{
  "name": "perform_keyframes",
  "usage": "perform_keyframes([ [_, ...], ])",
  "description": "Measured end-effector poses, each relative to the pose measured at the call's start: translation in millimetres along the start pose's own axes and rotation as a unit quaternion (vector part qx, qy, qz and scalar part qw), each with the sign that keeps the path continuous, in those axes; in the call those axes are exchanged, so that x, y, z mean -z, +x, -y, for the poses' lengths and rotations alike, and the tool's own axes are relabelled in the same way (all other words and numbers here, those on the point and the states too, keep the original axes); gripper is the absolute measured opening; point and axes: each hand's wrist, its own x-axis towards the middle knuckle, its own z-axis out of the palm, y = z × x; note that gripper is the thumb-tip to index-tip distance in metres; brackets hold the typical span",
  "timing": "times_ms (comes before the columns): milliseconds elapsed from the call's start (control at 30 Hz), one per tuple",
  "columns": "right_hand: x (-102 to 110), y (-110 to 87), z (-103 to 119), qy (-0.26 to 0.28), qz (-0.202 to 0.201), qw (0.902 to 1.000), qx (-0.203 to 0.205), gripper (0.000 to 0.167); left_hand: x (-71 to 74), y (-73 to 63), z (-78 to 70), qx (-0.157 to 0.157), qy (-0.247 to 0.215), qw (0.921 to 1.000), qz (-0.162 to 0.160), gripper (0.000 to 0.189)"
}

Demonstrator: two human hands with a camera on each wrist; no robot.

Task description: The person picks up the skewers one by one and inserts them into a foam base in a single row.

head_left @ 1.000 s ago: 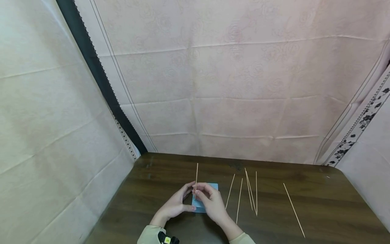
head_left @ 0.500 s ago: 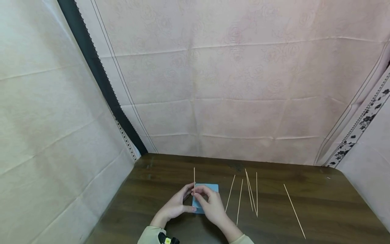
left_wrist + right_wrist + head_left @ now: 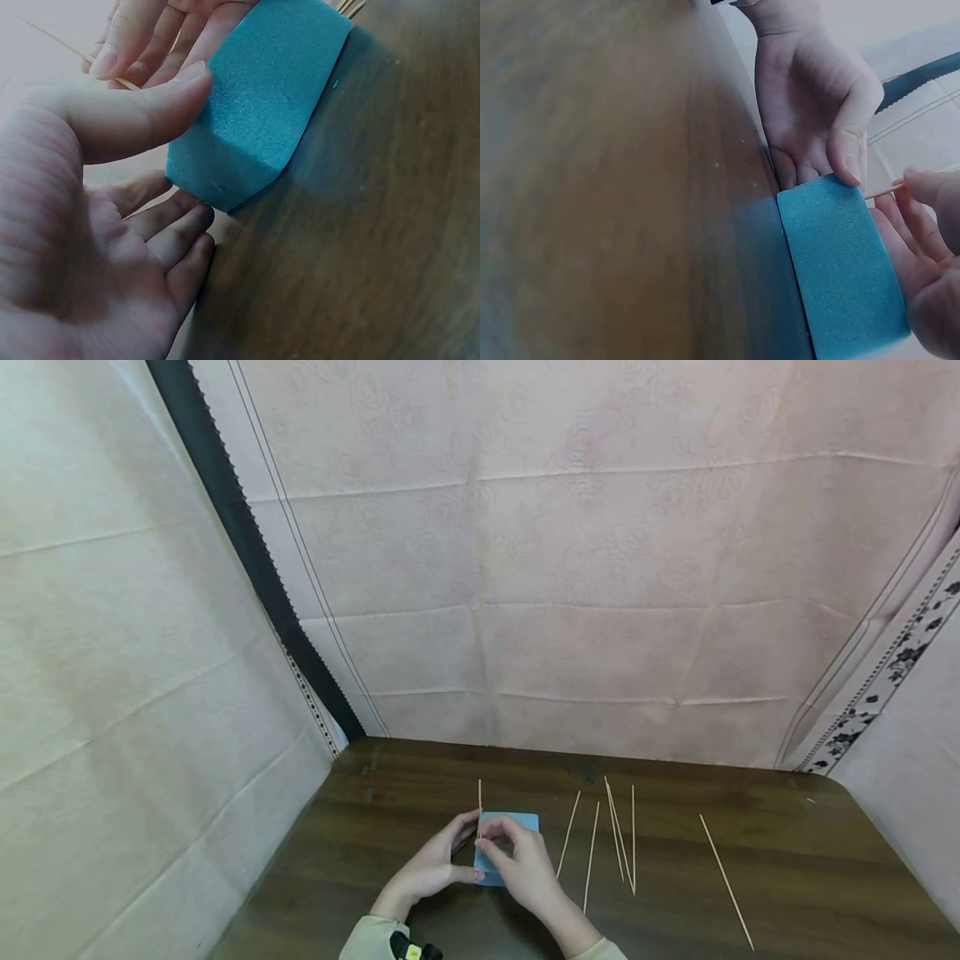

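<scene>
A light-blue foam block sits on the wooden table, with both hands at it. My left hand grips its left side: the thumb presses near one corner and the other fingers reach along the side. With thumb and fingertips, my right hand pinches a thin wooden skewer standing upright at the block's left part. The right wrist view has the skewer meeting the top edge of the block beside the left thumb. Its lower end is hidden. In the left wrist view, the skewer points away from the block.
Several loose skewers lie to the right of the block on the brown table. Farther right lies a single skewer. Pale cloth hangs behind the table's far edge, and more cloth hangs at the left.
The skewer's top end has come down, and it now stands shorter above the right fingertips. Those fingertips have shifted slightly down. The left hand and the block have stayed in place.
</scene>
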Motion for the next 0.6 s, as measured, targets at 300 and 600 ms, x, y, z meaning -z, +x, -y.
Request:
perform_keyframes([
  [300, -1.8, -0.4, 0.3, -0.026, -0.006, 0.9996, 0.002, 0.006, 0.1, 1.0, 1.8, -0.003, -0.007, 1.0000, 0.003, 0.089],
  [600, 0.1, -0.7, 2.8, -0.002, 0.012, 0.9999, -0.002, 0.008, 0.6, 1.5, 2.8, 0.003, -0.006, 1.0000, -0.002, 0.091],
])
